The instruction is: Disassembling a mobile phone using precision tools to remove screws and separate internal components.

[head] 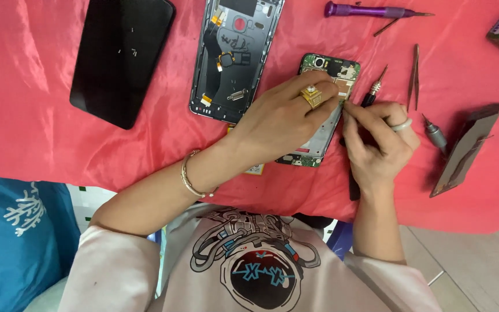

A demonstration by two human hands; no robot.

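An opened phone body (345,72) with a green circuit board lies on the red cloth (24,104). My left hand (284,115), with a gold ring and a bracelet, rests flat on top of it and pins it down. My right hand (379,141) sits at the phone's right edge, its fingertips pinched against the frame. A dark tool (354,185) runs under this hand; a metal-tipped screwdriver end (376,86) shows just above the fingers.
A black phone screen (119,55) lies at the upper left, a grey phone back shell (232,55) beside it. A purple screwdriver (371,10), tweezers (415,75), a small grey driver (436,134) and a dark panel (463,153) lie to the right.
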